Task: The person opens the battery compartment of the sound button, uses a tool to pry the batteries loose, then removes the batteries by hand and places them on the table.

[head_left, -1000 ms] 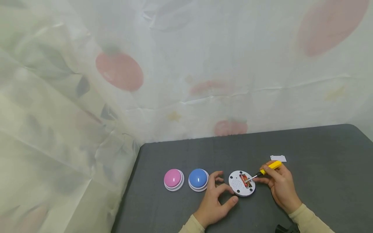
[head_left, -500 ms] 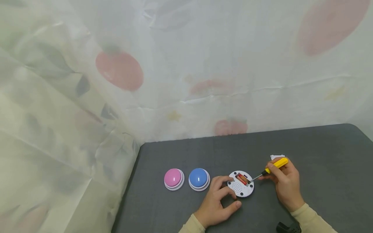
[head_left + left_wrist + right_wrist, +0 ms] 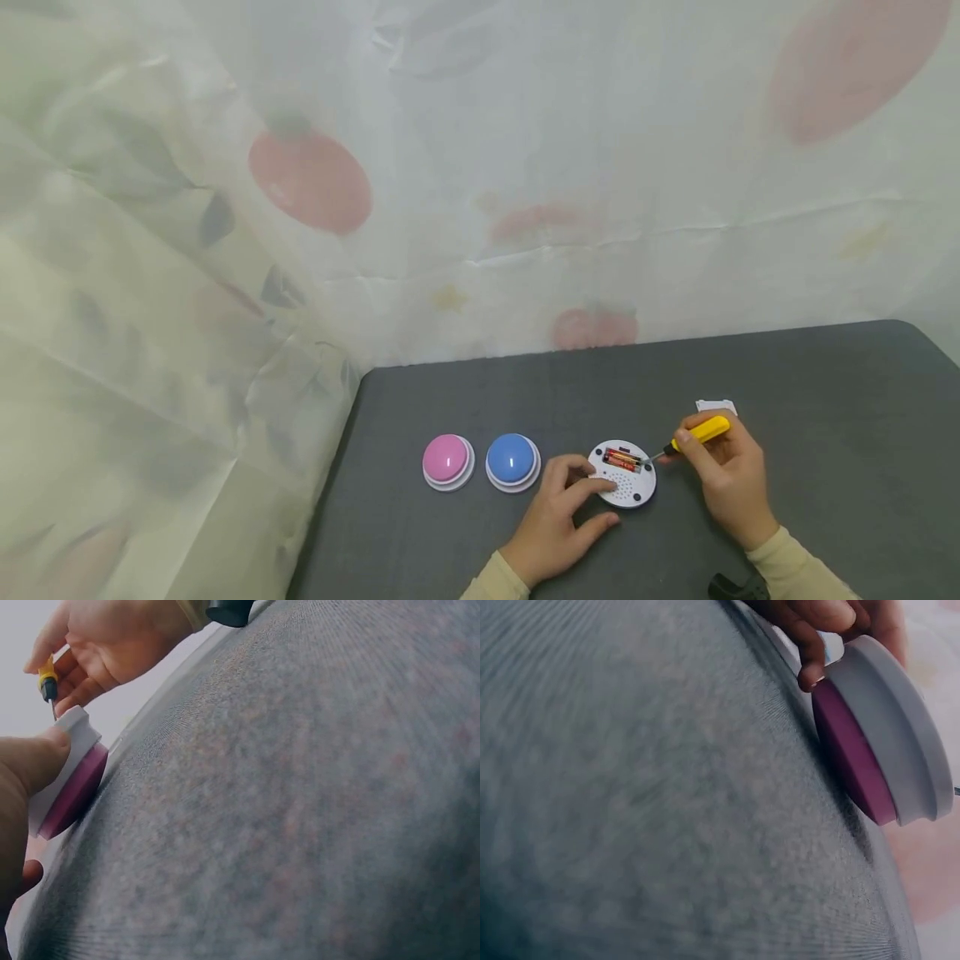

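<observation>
A round push-button buzzer (image 3: 636, 487) lies upside down on the dark table, its white base facing up. Red batteries (image 3: 622, 460) show in its uncovered battery slot. My left hand (image 3: 553, 527) holds the buzzer by its left side, one finger on the speaker holes and others at the edge. From the right wrist view, the purple dome (image 3: 851, 754) faces the table, with left fingertips beside it. My right hand (image 3: 737, 490) grips a yellow-handled screwdriver (image 3: 705, 429), whose tip meets the right end of the batteries. In the left wrist view, a left-hand digit rests on the white base (image 3: 56, 776).
A blue buzzer (image 3: 510, 457) and a pink buzzer (image 3: 444, 457) stand dome up to the left. A small white battery cover (image 3: 716, 406) lies behind the right hand. Some black object (image 3: 735, 587) sits near the right forearm. Printed sheeting (image 3: 480, 283) hangs behind the table (image 3: 840, 392).
The upturned buzzer has turned under my left fingers, so its batteries now lie more crosswise. The screwdriver drew back to the right, then returned slightly left to the batteries' right end.
</observation>
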{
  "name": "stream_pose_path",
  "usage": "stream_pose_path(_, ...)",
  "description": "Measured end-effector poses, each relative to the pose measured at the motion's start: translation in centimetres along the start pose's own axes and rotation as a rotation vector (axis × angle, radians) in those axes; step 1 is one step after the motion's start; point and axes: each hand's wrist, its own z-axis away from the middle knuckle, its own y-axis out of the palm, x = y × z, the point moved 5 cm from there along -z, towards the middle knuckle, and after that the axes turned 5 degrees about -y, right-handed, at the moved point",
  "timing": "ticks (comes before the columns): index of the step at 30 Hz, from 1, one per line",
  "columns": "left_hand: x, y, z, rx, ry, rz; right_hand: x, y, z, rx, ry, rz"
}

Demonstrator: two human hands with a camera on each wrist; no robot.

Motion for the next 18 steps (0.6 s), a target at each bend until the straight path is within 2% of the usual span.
stream_pose_path(4, 0.27, 0.17, 0.02, 0.036, -0.081, 0.054, 0.25, 0.38, -0.03, 0.006, -0.101, -0.059)
stream_pose_path(7, 0.39, 0.26, -0.06, 0.062, -0.127, 0.087, 0.38, 0.51, -0.02, 0.012, -0.154, -0.029)
stream_pose_path(14, 0.25, 0.54, -0.17, 0.092, -0.112, -0.004, 0.28, 0.73, 0.15, 0.027, -0.180, -0.006)
stream_pose_path(18, 0.24, 0.64, -0.16, 0.091, -0.125, -0.002, 0.33, 0.96, 0.26, 0.036, -0.165, 0.005)
